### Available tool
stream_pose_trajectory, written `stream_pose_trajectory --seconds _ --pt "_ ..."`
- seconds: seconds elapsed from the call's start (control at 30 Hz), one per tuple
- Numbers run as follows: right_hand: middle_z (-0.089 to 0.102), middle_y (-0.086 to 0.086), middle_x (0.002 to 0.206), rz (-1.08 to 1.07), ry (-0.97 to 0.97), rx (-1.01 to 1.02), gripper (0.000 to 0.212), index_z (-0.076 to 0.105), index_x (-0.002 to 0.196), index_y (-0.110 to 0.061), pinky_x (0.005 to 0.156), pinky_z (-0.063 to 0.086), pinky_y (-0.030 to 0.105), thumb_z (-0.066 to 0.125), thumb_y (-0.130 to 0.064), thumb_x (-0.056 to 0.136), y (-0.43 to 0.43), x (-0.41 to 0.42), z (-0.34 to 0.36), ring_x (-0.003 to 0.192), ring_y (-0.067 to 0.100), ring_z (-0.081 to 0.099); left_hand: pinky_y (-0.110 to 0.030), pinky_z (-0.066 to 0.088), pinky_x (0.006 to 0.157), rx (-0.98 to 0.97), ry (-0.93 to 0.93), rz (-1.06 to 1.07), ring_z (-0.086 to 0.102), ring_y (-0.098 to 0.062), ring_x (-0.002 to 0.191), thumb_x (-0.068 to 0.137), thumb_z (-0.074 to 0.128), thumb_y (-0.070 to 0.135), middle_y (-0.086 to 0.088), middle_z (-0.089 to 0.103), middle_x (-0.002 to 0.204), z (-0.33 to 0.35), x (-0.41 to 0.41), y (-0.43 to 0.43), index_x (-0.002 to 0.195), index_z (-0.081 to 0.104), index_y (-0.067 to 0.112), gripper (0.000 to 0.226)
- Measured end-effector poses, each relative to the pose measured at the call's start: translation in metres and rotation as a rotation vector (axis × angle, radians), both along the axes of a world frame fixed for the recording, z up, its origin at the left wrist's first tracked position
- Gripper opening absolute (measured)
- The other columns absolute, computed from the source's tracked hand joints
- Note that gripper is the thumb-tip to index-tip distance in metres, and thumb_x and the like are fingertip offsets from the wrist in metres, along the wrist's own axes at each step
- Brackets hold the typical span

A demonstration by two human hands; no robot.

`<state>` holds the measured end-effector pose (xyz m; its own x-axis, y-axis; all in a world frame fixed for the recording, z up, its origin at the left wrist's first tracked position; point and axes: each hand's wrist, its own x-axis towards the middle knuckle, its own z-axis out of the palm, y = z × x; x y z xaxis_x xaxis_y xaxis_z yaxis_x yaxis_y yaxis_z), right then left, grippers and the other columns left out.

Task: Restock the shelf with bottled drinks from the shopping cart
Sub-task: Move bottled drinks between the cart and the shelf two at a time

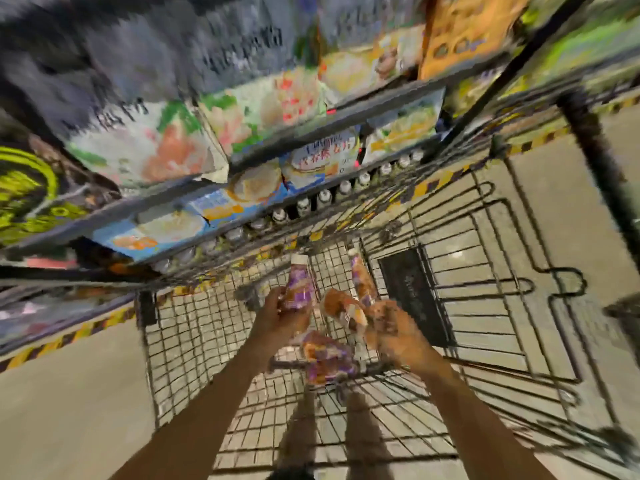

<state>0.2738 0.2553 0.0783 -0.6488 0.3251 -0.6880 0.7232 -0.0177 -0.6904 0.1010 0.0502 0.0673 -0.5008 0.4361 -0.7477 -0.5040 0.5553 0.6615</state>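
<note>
Black wire-mesh shopping cart [149, 344] stands beside the grey metal shelf [349, 109], its grid of thin rods seen from above. The left hand [280, 315] curls its fingers round a slim purple-labelled plastic bottle with a white cap [300, 284], held upright over the basket. The right hand [393, 329] lies against an orange-brown bottle [341, 308]; blur hides whether it grips. Two more glossy bottles, one purple-and-orange [327, 358] and one orange [360, 278], lie inside the cart. A row of white-capped bottles [325, 197] lines the lowest shelf under flat printed cartons [256, 116].
</note>
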Motion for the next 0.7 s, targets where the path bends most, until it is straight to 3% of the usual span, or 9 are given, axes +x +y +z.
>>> stream_pose_trajectory --seconds 0.07,0.17,0.27,0.37,0.43,0.5,0.6,0.63,0.7 --pt "0.068 0.002 0.09 -0.127 0.008 -0.073 0.036 0.058 0.111 0.001 0.058 0.057 0.017 0.067 0.022 0.084 -0.004 -0.006 0.048 0.074 0.02 0.07 -0.038 0.056 0.072 0.075 0.049 -0.023 0.068 -0.021 0.087 0.093 0.074 0.021 -0.004 0.072 0.103 0.033 -0.003 -0.014 0.132 0.054 0.018 0.044" --pt "0.076 -0.004 0.083 -0.182 0.124 0.023 0.03 0.068 0.1 0.001 0.065 0.06 0.019 0.08 0.016 0.076 -0.011 -0.018 0.105 0.073 0.007 0.073 -0.036 0.055 0.085 0.126 0.089 0.033 0.067 -0.02 0.1 0.092 0.074 0.019 -0.002 0.069 0.112 0.084 -0.003 -0.035 0.134 0.051 0.02 0.048" --pt "0.076 -0.007 0.073 -0.205 0.232 -0.011 0.021 0.072 0.1 -0.001 0.061 0.054 0.013 0.08 0.007 0.083 -0.03 -0.031 0.156 0.066 0.001 0.071 -0.041 0.052 0.084 0.175 0.101 0.096 0.06 -0.029 0.09 0.085 0.078 0.012 -0.012 0.065 0.092 0.12 0.005 -0.059 0.117 0.059 0.019 0.038" --pt "0.08 0.0 0.089 -0.2 0.275 -0.06 0.024 0.074 0.112 -0.006 0.066 0.057 0.019 0.078 -0.015 0.091 -0.062 -0.04 0.191 0.081 0.013 0.074 -0.043 0.053 0.083 0.208 0.077 0.215 0.064 -0.025 0.087 0.094 0.072 0.018 0.001 0.066 0.087 0.156 0.02 -0.087 0.121 0.056 0.035 0.036" --pt "0.075 0.005 0.117 -0.182 0.282 -0.07 0.038 0.067 0.124 -0.016 0.087 0.059 0.032 0.07 -0.039 0.094 -0.087 -0.045 0.211 0.106 0.02 0.071 -0.045 0.056 0.081 0.276 0.034 0.266 0.069 -0.027 0.095 0.097 0.069 0.023 0.0 0.071 0.101 0.181 0.036 -0.108 0.118 0.056 0.038 0.029" --pt "0.063 0.0 0.138 -0.169 0.291 -0.111 0.043 0.06 0.129 -0.026 0.103 0.051 0.039 0.06 -0.055 0.097 -0.115 -0.048 0.231 0.122 0.019 0.062 -0.044 0.055 0.077 0.311 0.003 0.311 0.071 -0.027 0.094 0.098 0.066 0.023 -0.007 0.073 0.113 0.207 0.05 -0.13 0.12 0.058 0.032 0.025" --pt "0.064 0.01 0.134 -0.145 0.344 -0.186 0.072 0.06 0.12 -0.042 0.109 0.048 0.056 0.064 -0.091 0.067 -0.157 -0.047 0.252 0.121 0.029 0.064 -0.042 0.047 0.076 0.367 -0.022 0.385 0.068 -0.026 0.085 0.09 0.067 0.024 -0.009 0.074 0.103 0.239 0.065 -0.172 0.129 0.056 0.028 0.041" --pt "0.065 0.017 0.127 -0.123 0.381 -0.208 0.071 0.06 0.115 -0.042 0.104 0.051 0.061 0.068 -0.09 0.063 -0.169 -0.048 0.257 0.114 0.031 0.066 -0.041 0.049 0.075 0.393 -0.029 0.407 0.068 -0.026 0.086 0.088 0.065 0.022 -0.01 0.073 0.104 0.249 0.068 -0.187 0.133 0.053 0.025 0.046" --pt "0.063 0.019 0.123 -0.12 0.403 -0.338 0.058 0.055 0.125 -0.034 0.093 0.057 0.056 0.075 -0.059 0.077 -0.201 -0.047 0.285 0.107 0.031 0.066 -0.046 0.057 0.079 0.469 -0.038 0.439 0.069 -0.029 0.094 0.084 0.065 0.016 -0.016 0.071 0.115 0.268 0.072 -0.22 0.133 0.053 0.02 0.051"
